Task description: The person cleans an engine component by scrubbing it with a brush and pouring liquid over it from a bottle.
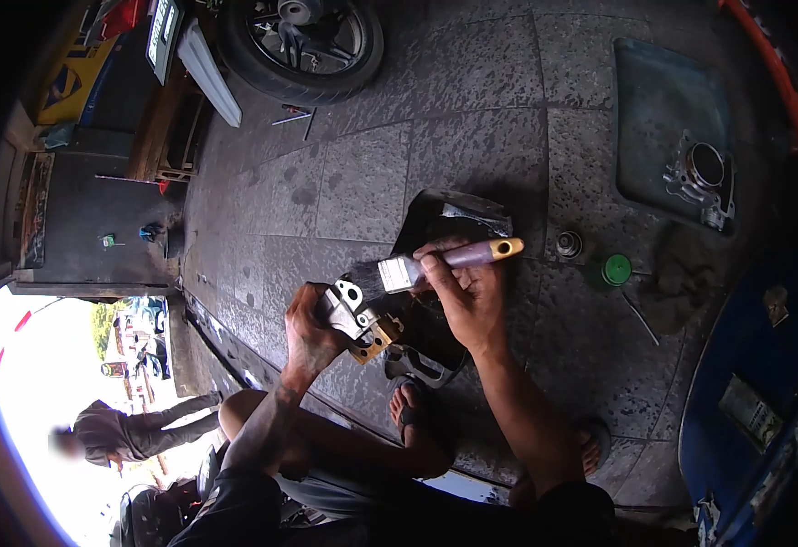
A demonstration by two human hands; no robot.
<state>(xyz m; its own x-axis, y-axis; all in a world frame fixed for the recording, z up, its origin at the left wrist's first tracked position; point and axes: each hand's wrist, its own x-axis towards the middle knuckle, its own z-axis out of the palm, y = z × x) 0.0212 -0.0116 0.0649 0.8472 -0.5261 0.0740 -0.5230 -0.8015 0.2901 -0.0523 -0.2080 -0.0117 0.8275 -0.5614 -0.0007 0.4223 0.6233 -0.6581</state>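
My left hand (311,328) is closed around a metal engine part (352,312), silver on top with a brass-coloured section below and several holes. In my right hand (467,296) is a paintbrush (454,258) with a purple handle and a yellow tip. Its dark bristles point left and reach the upper edge of the engine part; whether they press on it I cannot tell. Both hands are over a dark open container (417,223) on the floor, partly hidden by my right hand and the brush.
A tray (641,109) at the right bears an engine cylinder block (702,169). Near it are a green-lidded jar (616,269), a small metal can (569,243) and a dark rag (682,287). A motorcycle wheel (367,55) lies at the top. A person (121,433) is outside at lower left.
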